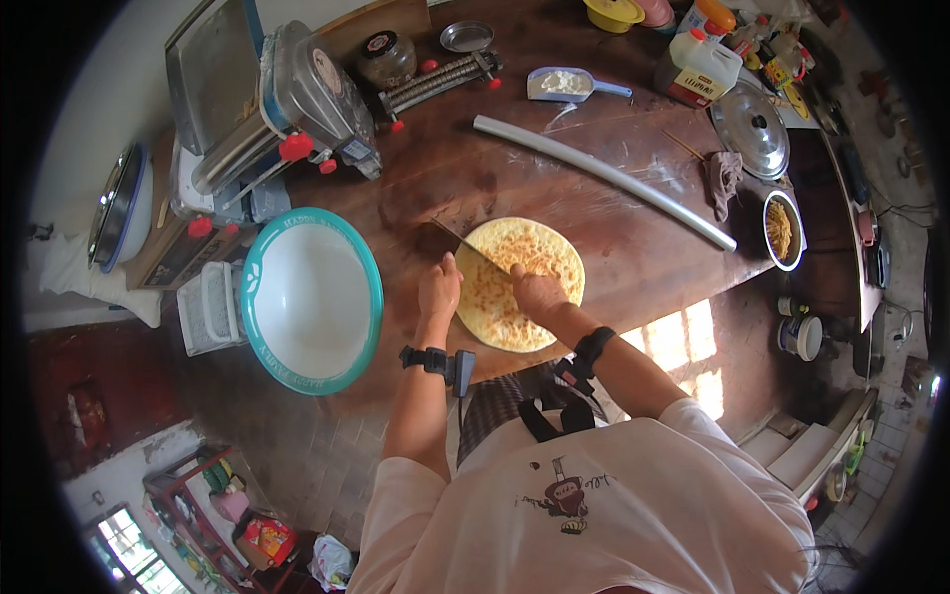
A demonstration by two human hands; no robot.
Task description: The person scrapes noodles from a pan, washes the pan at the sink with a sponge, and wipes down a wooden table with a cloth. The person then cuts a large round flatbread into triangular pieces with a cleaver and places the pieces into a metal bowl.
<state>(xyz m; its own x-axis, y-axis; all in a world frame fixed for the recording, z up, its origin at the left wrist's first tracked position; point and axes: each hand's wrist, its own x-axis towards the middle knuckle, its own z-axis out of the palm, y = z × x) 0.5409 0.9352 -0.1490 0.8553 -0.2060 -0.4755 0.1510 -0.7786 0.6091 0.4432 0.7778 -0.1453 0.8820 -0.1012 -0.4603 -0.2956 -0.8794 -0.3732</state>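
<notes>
A round flatbread [482,297] with browned patches lies on the brown wooden table before me. My right hand [539,295] is over its middle, gripping a knife [475,249] by the handle. The thin blade slants across the bread's upper left part, and its tip reaches past the rim towards the far left. Beside the bread's left edge is my left hand [441,288], thumb side up. Its fingers are largely hidden from above, so whether they hold the edge cannot be told.
A large teal-rimmed basin [312,297] stands left, with a pasta machine [297,111] behind it. A long metal tube [601,174] crosses the table beyond the bread. Farther back are a flour scoop [562,84] and a plastic jug [696,70]. A bowl of food [781,231] sits right.
</notes>
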